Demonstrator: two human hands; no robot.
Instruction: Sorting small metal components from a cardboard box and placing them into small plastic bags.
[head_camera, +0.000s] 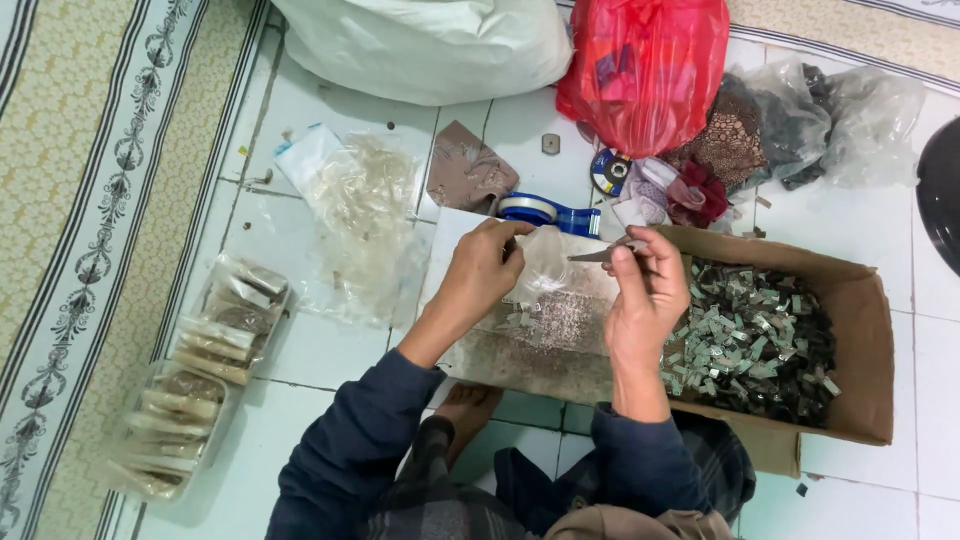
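My left hand (482, 270) pinches the top edge of a small clear plastic bag (545, 270) and holds it up over a grey board (530, 345). My right hand (645, 295) grips a thin grey metal piece (600, 254) at the bag's mouth. Small metal bits lie in the bottom of the bag. Just right of my right hand, an open cardboard box (860, 330) holds a heap of small silvery metal clips (750, 340).
A blue tape dispenser (550, 212) lies behind the board. Filled clear packets (215, 335) are stacked at the left, loose clear bags (365, 215) beside them. A red bag (645, 70), a white sack (430, 40) and dark-filled clear bags (800, 120) sit at the back. My bare foot (468, 408) rests below.
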